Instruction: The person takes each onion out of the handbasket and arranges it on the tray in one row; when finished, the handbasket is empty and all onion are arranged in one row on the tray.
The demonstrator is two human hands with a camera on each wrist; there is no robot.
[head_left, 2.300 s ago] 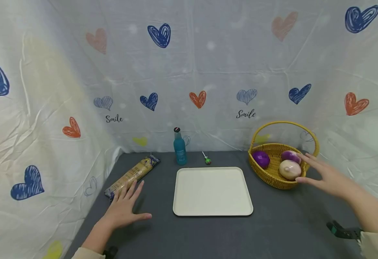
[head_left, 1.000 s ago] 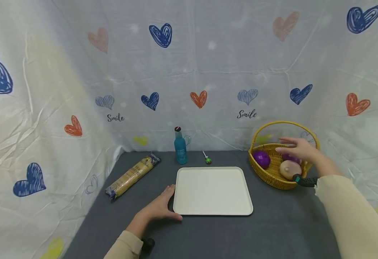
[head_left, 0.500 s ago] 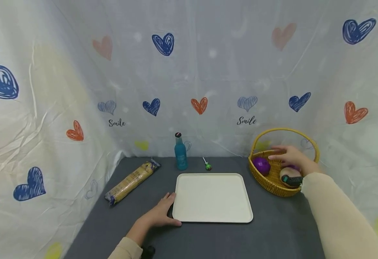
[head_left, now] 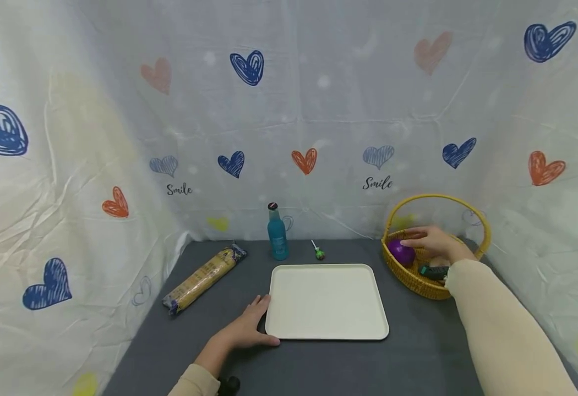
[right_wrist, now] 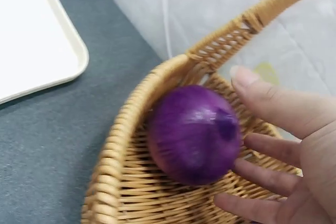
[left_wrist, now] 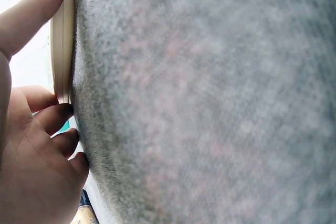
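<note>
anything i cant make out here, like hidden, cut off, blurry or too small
Pale round vegetable: head view, mostly covered by the right grip and wrist camera.
Purple onion: right wrist view, angle hides whether the right grip touches it.
Blue bottle: head view, print too small to read.
Curtain: head view, lettering at far right cut off by the edge.
White tray: left wrist view, partly behind the left grip, cut off by the top edge.

Off-white rectangular tray [head_left: 326,302]: round-cornered, low-rimmed, lying flat on the grey tabletop [head_left: 348,368]. Purple onion [right_wrist: 191,137]: round, glossy, resting inside the wicker basket [right_wrist: 107,182] at the end nearest the tray.
</note>
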